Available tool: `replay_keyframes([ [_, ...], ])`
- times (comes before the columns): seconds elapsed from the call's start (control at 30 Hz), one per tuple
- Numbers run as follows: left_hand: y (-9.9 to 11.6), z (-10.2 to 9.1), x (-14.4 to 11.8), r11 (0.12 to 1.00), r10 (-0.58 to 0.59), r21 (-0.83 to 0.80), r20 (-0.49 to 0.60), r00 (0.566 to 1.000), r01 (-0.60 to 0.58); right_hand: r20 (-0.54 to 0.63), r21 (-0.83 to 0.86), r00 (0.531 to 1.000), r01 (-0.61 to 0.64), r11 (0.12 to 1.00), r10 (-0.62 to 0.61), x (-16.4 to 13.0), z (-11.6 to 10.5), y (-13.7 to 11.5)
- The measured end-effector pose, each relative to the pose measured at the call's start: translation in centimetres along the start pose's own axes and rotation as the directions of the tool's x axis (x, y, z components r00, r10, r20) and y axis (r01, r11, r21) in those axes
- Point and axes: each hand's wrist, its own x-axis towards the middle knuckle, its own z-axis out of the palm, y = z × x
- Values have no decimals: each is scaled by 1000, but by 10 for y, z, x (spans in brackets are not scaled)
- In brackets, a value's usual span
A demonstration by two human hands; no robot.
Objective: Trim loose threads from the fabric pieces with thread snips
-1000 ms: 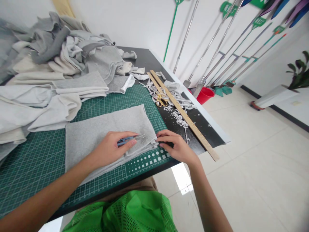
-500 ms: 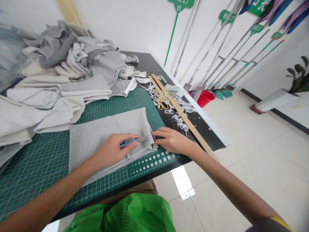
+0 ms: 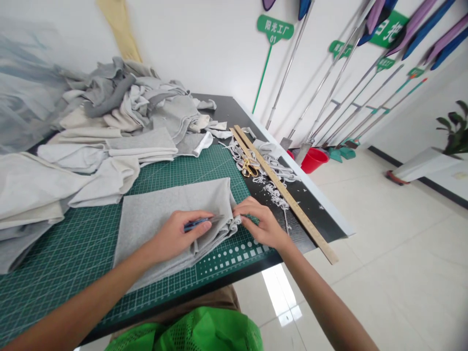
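Folded grey fabric [image 3: 146, 219] lies on the green cutting mat [image 3: 195, 170] in front of me. My left hand [image 3: 181, 233] is closed around blue-handled thread snips [image 3: 195, 224], resting over the fabric with the metal blades pointing right toward its edge. At that right edge, where the layers are bunched and curled, my right hand [image 3: 263, 223] is closed on the fabric, pinching it between thumb and fingers. The snips' tips lie close to the pinched edge; whether the blades touch it I cannot tell.
Piled grey and white fabric pieces [image 3: 127, 117] cover the table's far left. On the right are wooden rulers [image 3: 288, 197], gold-handled scissors [image 3: 249, 168] and fabric scraps [image 3: 274, 192]. Beyond the table edge stand a red bucket [image 3: 315, 160] and long-handled cleaning tools [image 3: 290, 68].
My right hand has gone from lying fingers-out at the fabric's edge to pinching it, and the edge is now lifted and curled. The left hand still holds the snips. The camera view has shifted.
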Motion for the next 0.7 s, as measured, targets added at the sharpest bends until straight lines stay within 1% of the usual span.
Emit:
replay_keyframes([
  [0.1, 2, -5, -3, 999, 17, -50, -83, 996, -21, -67, 52, 997, -23, 998, 26, 0, 8, -4],
  [0.2, 8, -10, -7, 995, 31, -90, -168, 985, -47, -67, 84, 997, -22, 996, 28, -2, 13, -6],
  [0.3, 18, -11, -9, 991, 50, -109, -207, 977, -74, -80, 134, 996, -31, 990, 42, -3, 16, -5],
  [0.37, 27, -8, -11, 991, 82, -87, -203, 976, -102, -88, 168, 994, -47, 985, 63, -4, 16, -4],
  [0.47, 35, 5, -13, 991, 128, -17, -145, 981, -132, -79, 199, 992, -82, 976, 99, -7, 19, -4],
  [0.53, 37, 15, -14, 990, 139, 22, -109, 984, -137, -75, 217, 990, -101, 971, 120, -8, 20, -5],
  [0.6, 37, 23, -14, 989, 146, 53, -107, 983, -141, -76, 238, 987, -119, 964, 140, -10, 22, -7],
  [0.7, 34, 30, -13, 987, 148, 80, -145, 978, -138, -91, 267, 982, -135, 954, 165, -12, 24, -8],
])
